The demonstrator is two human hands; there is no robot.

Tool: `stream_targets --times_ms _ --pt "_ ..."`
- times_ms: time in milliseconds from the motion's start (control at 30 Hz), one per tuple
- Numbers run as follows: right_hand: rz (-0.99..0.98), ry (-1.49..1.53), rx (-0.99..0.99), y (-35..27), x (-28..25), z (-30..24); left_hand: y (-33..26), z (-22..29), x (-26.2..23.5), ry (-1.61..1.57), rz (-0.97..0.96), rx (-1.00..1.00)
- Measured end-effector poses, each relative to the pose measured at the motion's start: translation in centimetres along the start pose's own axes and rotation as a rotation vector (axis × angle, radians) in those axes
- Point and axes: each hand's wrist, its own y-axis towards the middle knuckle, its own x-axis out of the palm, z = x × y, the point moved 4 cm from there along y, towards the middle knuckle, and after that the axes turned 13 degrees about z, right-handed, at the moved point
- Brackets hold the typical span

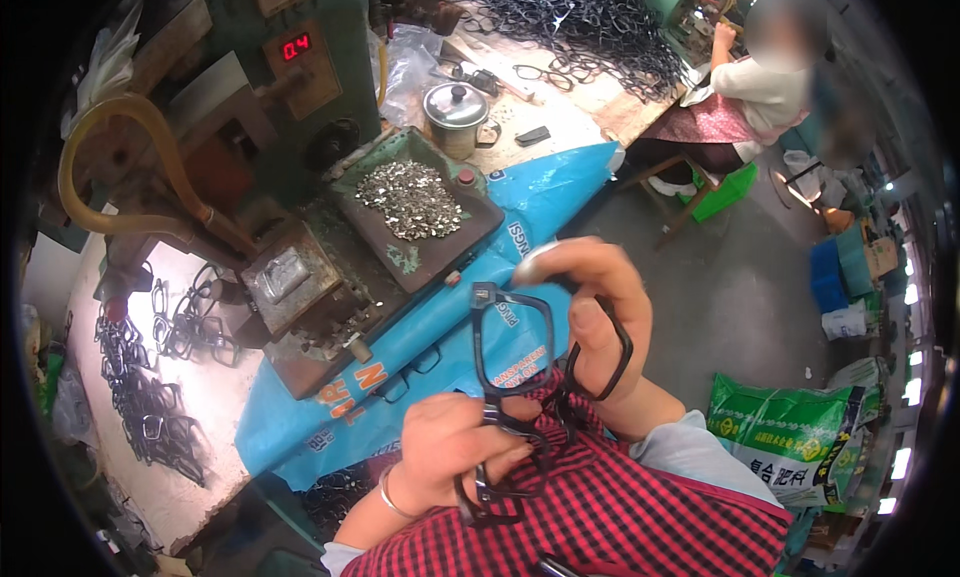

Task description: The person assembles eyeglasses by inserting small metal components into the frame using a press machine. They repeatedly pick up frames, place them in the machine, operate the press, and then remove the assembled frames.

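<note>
In front of my chest, my right hand (608, 322) pinches a black eyeglass frame (479, 339) with its fingers curled over the top. One rim of it hangs open to view left of the fingers; another rim shows beside the thumb. Below and to the left, my left hand (450, 455) is closed around more black eyeglass frames (545, 469), bunched so that I cannot count them. The held frames overlap between the two hands, and whether they touch is hard to tell. Another dark frame (428, 362) lies on the blue plastic sheet (415, 329) ahead of my hands.
A machine (300, 287) with a metal tray (475, 217) of small metal pieces stands ahead. Many black frames (150, 397) lie at left, with a large heap (590, 22) at the back. A lidded metal pot (455, 117) stands nearby. A co-worker (755, 102) sits far right; a green sack (780, 437) lies right.
</note>
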Motion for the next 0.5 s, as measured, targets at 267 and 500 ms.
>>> stream_targets --times_ms 267,500 --pt "-0.129 0.172 0.324 -0.6 0.6 1.0 0.2 1.7 -0.1 0.175 0.01 0.097" --pt "-0.164 0.192 0.323 -0.6 0.5 0.9 0.3 1.9 -0.3 0.237 -0.011 0.17"
